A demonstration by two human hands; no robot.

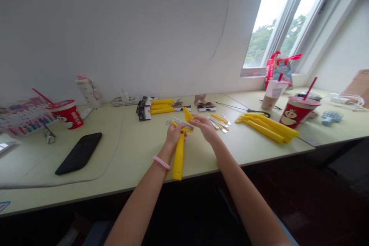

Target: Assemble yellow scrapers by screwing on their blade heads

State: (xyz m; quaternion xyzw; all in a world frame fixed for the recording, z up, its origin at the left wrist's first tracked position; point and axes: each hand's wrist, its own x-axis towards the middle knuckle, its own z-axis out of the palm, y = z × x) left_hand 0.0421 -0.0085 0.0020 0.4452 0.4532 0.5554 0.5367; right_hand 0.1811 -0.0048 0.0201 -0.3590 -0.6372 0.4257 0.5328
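My left hand point(172, 135) is closed around the head of a yellow scraper point(179, 157), whose handle points down toward the table's front edge. A metal blade point(183, 123) lies across that head, under my left thumb. Just to the right, my right hand point(205, 126) pinches a small flat yellow plastic piece point(188, 114) above the blade. Beyond my right hand lie several loose blades and yellow strips point(221, 122). Small metal bits point(168, 122) are scattered left of the scraper head. Several yellow handles point(263, 126) are piled farther right.
Yellow scrapers with black cards point(157, 106) lie at the back, beside a power strip point(125, 100). A black phone point(79, 153), a red cup point(67, 114) and a bottle point(88, 92) are on the left. Another red cup point(298, 112) and a paler cup point(272, 95) stand right.
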